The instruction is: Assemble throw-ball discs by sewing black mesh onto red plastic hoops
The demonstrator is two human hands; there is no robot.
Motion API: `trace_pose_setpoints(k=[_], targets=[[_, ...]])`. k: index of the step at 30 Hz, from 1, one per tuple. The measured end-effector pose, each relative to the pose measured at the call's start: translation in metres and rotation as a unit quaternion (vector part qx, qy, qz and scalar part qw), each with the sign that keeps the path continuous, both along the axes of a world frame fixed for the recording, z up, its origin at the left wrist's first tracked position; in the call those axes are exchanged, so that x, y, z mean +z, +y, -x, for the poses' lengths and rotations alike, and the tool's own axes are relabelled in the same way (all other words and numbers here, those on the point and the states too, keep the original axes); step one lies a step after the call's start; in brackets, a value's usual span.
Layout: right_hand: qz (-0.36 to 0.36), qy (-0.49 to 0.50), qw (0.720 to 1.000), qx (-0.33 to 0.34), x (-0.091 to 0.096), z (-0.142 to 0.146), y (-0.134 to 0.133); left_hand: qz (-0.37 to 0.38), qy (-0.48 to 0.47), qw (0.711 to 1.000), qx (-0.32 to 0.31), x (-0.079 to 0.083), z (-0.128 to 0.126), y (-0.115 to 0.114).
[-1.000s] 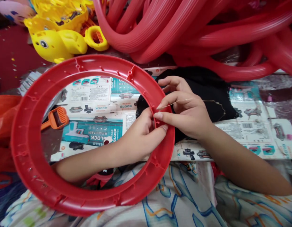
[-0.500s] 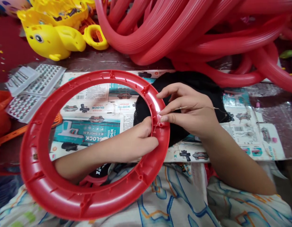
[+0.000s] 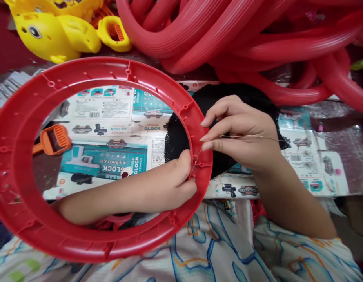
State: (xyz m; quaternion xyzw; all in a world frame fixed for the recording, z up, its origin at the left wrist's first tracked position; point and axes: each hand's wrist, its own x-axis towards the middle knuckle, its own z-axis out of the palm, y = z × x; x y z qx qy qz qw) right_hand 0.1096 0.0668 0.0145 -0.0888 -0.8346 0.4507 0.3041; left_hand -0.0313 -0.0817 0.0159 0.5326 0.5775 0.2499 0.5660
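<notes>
My left hand [image 3: 180, 182] reaches through the large red plastic ring [image 3: 134, 246] and grips its right side, thumb on the ribbed hollow face and the other fingers partly hidden behind the rim. Just right of that rim, my right hand [image 3: 243, 125] pinches a thin pale string [image 3: 252, 136] between thumb and fingertips. From the pinch, one stretch of string slants down to the ring near my left thumb. Another trails rightward across the hand. Black mesh fabric [image 3: 177, 139] lies beneath the ring's right side and my right hand.
Printed cardboard [image 3: 125, 156] covers the table below. Thick red ribbed tubes [image 3: 181, 43] are heaped at the back. A yellow duck-shaped toy [image 3: 49, 35] sits back left. An orange plastic piece [image 3: 56, 139] shows through the ring, and plastic trays [image 3: 11, 88] lie far left.
The ring has tilted and its left side has swung left and upward. My right hand has moved slightly right, and the string between it and the ring now shows more clearly.
</notes>
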Motion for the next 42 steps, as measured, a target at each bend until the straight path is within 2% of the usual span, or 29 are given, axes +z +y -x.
trace_pose_setpoints(k=[4,13,19,21,24,29,31,34,38,42], targets=[[-0.007,-0.008,1.000,-0.018,-0.003,0.003,-0.002,0.046,0.040,0.997,-0.039,0.007,-0.003,0.001],[0.069,0.009,0.995,-0.073,-0.013,0.008,-0.015,0.064,0.035,0.996,-0.054,0.014,-0.005,0.001],[0.172,0.048,0.984,-0.022,-0.012,0.009,-0.016,0.045,-0.035,0.997,-0.061,0.009,0.000,-0.003],[0.164,0.046,0.985,-0.022,-0.010,0.008,-0.016,0.025,-0.092,0.995,-0.026,0.007,0.001,-0.003],[0.136,0.033,0.990,-0.030,-0.009,0.006,-0.016,0.039,-0.177,0.981,0.072,0.007,-0.001,0.000],[0.138,0.025,0.989,-0.040,-0.009,0.007,-0.019,0.061,-0.245,0.951,0.177,0.007,-0.013,0.005],[0.141,0.024,0.989,-0.044,-0.009,0.009,-0.020,0.062,-0.253,0.947,0.190,0.006,-0.016,0.006],[0.131,0.022,0.990,-0.053,-0.008,0.008,-0.023,0.034,-0.219,0.956,0.191,0.004,-0.018,0.005],[0.088,0.046,0.993,-0.070,-0.006,0.004,-0.025,-0.033,-0.160,0.970,0.182,0.000,-0.018,0.003],[0.052,0.058,0.991,-0.106,-0.005,0.003,-0.025,-0.057,-0.134,0.973,0.181,-0.003,-0.019,-0.001]])
